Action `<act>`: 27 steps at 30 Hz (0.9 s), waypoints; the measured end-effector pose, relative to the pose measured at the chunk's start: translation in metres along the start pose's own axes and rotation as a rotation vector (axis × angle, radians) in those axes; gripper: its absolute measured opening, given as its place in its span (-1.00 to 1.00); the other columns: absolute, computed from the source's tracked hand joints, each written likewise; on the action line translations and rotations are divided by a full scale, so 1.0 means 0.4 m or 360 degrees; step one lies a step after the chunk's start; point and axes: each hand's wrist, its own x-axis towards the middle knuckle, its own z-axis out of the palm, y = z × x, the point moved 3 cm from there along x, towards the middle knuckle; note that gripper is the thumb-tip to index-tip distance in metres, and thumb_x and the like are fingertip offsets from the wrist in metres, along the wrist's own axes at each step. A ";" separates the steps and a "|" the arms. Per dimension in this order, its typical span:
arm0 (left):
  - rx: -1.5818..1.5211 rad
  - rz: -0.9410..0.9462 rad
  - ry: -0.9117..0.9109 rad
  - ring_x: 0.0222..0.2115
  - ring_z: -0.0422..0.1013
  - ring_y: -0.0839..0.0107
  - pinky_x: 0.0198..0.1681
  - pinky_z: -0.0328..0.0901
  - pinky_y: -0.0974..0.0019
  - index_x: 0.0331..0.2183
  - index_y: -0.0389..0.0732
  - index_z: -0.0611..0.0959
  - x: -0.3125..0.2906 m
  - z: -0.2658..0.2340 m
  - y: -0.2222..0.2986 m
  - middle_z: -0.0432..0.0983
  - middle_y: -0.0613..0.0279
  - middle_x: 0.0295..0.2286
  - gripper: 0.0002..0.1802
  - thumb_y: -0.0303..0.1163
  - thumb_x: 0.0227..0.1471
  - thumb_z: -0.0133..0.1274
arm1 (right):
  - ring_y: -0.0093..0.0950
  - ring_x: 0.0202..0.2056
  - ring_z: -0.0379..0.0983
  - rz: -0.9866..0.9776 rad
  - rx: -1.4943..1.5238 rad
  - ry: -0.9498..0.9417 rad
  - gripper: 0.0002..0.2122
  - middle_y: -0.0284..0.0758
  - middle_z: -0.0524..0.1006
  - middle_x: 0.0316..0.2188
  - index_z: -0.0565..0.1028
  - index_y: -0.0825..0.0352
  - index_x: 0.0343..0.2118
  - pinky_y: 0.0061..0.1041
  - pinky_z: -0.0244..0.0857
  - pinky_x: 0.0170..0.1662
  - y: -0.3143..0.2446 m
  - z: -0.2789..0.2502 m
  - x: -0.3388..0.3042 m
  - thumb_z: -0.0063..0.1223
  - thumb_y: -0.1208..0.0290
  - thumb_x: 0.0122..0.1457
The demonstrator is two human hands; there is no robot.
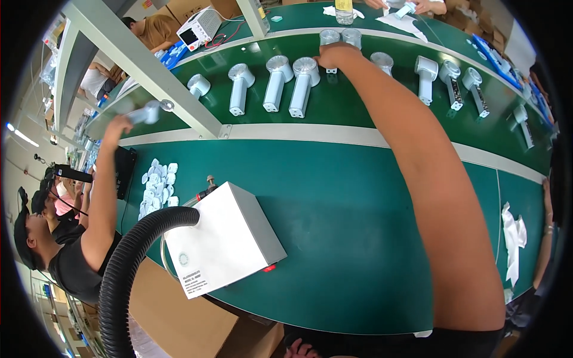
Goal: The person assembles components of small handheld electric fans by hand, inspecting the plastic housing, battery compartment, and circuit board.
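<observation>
My right arm stretches across the bench to the raised green belt. There my right hand [340,55] is closed around the handle of a pale handheld fan [329,37] with a round clear head; the hand hides most of the handle. A second fan [351,37] stands right beside it, and another fan [382,61] is partly covered by my forearm. To the left lie several similar fans [305,83]. At the bottom edge, close to my body, only the fingers of my left hand [302,348] show, slightly apart, with nothing visible in them.
On the green bench [346,238] stand a white box-shaped machine [218,244] with a black corrugated hose [119,268] and a pile of small white parts [158,188]. A metal post [149,77] rises at left. A co-worker's hand [119,125] moves a blurred fan. White cloth [512,238] lies right.
</observation>
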 end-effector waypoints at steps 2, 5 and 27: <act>-0.0004 0.0025 0.0220 -0.46 0.24 0.43 -0.44 0.19 0.21 0.17 0.24 0.33 -0.015 -0.022 -0.017 0.40 0.46 -0.25 -0.48 0.08 0.21 -0.25 | -0.26 0.00 0.47 -0.0197 -0.0050 0.0065 -0.66 -0.26 0.53 -0.01 0.55 0.16 -0.07 -0.26 0.35 0.03 -0.042 -0.013 -0.035 -0.05 0.16 0.15; -0.0075 -0.0067 0.0326 -0.49 0.21 0.45 -0.46 0.18 0.25 0.19 0.25 0.29 -0.030 0.045 -0.013 0.37 0.48 -0.19 -0.48 0.04 0.22 -0.24 | -0.26 -0.10 0.53 -0.0076 0.0043 0.0635 -0.75 -0.27 0.59 -0.17 0.59 0.16 -0.23 -0.20 0.40 -0.11 0.006 0.015 -0.049 -0.11 0.31 0.11; 0.0974 0.0830 -0.1349 -0.18 0.42 0.40 -0.05 0.30 0.33 0.07 -0.31 0.39 -0.551 0.082 0.025 0.44 0.12 -0.16 -0.63 -0.38 0.29 -0.21 | -0.12 -0.26 0.42 -0.0918 0.0320 0.0591 -0.68 -0.11 0.51 -0.34 0.55 0.27 -0.17 -0.23 0.29 -0.13 0.373 -0.155 -1.321 0.06 0.64 -0.05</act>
